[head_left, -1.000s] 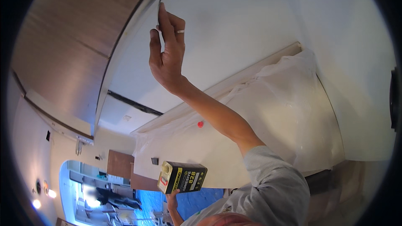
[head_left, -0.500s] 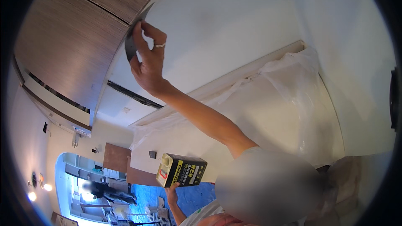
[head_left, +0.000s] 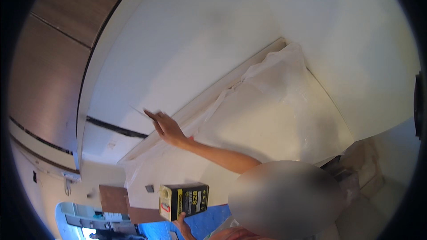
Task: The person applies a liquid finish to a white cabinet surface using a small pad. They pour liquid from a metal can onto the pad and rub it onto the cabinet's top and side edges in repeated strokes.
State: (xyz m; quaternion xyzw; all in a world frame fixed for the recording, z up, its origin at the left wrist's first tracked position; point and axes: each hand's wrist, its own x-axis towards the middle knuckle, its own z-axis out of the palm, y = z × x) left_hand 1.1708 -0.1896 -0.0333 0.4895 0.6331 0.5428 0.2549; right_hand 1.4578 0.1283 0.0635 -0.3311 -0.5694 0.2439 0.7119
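My right hand [head_left: 167,129] is pinched on a thin dark spreader [head_left: 147,112], seen nearly edge-on and smeared by motion. It is over the pale flat panel [head_left: 187,53], close to the panel's lower ledge; whether the blade touches cannot be told. Lower in the view, my left hand [head_left: 181,223] grips the lower end of a rectangular black and yellow glue can [head_left: 189,201]. The can is tilted, with its pale spouted top turned left. Most of the left fingers are hidden behind it.
Brown wood-grain panels [head_left: 44,80] run along the left. A dark slot [head_left: 116,127] cuts the pale panel. Clear plastic sheeting [head_left: 284,62] drapes a cream surface [head_left: 249,124], where a small dark square [head_left: 150,189] lies. Brown boards [head_left: 113,198] and blue floor covering [head_left: 209,217] are lower left.
My right hand has dropped with the spreader from beside the wood-grain panels toward the ledge. The view has shifted, so surroundings appear further left. The can stays in my left hand.
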